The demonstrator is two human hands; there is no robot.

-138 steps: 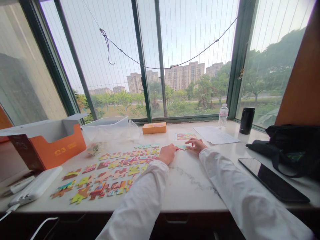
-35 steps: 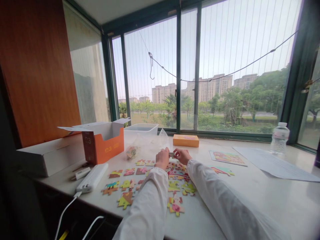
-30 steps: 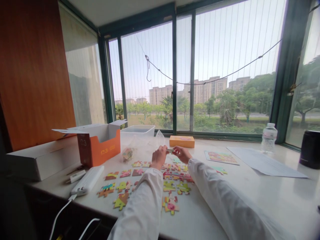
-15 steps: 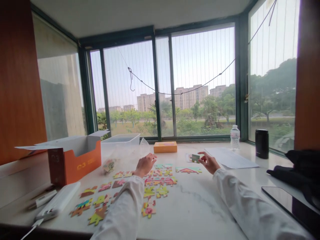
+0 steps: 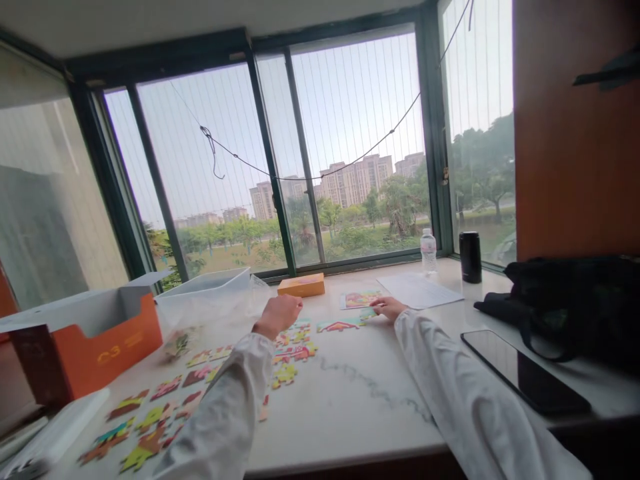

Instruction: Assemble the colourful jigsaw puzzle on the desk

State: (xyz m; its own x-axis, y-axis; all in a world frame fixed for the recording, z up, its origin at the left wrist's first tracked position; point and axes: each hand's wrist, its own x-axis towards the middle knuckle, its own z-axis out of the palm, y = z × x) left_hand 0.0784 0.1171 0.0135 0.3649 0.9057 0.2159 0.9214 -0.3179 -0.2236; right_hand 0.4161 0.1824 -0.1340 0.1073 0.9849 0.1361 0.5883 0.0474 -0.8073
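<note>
My right hand [image 5: 389, 309] pinches a green puzzle piece [image 5: 368, 313] low at the table, close to the right end of a joined strip [image 5: 341, 326] with a red roof picture. Just behind it lies a small printed picture card [image 5: 359, 299]. My left hand [image 5: 278, 315] is curled closed above the far side of the puzzle pieces; its fingers hide whatever may be in them. Below it sit partly joined pieces with a red picture [image 5: 295, 353] and a yellow-green piece [image 5: 285, 376]. Several loose pieces [image 5: 150, 417] are spread left of my left forearm.
An orange box [image 5: 113, 347] and a clear plastic tub [image 5: 205, 287] stand at the left. A small orange box [image 5: 301, 285], white paper [image 5: 417, 291], a water bottle [image 5: 428, 252] and a black cylinder [image 5: 470, 257] are farther back. A phone [image 5: 523, 370] lies right, beside a black bag [image 5: 575, 313].
The view has swung right. My right hand has lowered the green piece from the air to beside the roof strip. My left hand's fingers have gone from loosely spread to curled closed.
</note>
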